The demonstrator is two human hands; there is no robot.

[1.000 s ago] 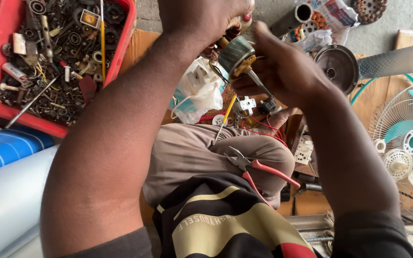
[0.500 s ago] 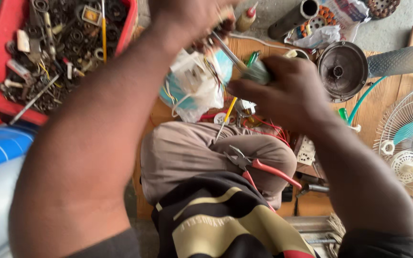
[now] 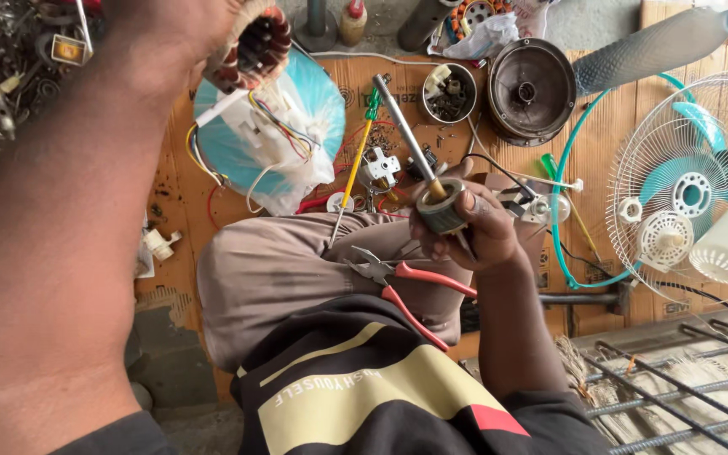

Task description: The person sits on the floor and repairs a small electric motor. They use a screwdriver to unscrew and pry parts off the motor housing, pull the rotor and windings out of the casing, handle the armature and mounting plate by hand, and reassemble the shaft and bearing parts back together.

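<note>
left hand (image 3: pixel 187 34): fingers wrap stator (image 3: pixel 254 46) | right hand (image 3: pixel 473 227): fingers pinch rotor (image 3: pixel 441 211), shaft pointing away | advice: align shaft with stator bore before inserting, keep wires clear

The rotor (image 3: pixel 442 211) is dull grey with a brass-coloured end on its steel shaft. The stator (image 3: pixel 254 46) shows copper-brown windings with yellow, white and red wires. The pliers (image 3: pixel 406 286) have red handles. The screwdriver (image 3: pixel 355 160) is yellow with a green grip. The fan guard (image 3: pixel 684 185) is white wire over teal blades. The shirt (image 3: pixel 364 388) is black with cream and red stripes.
</note>
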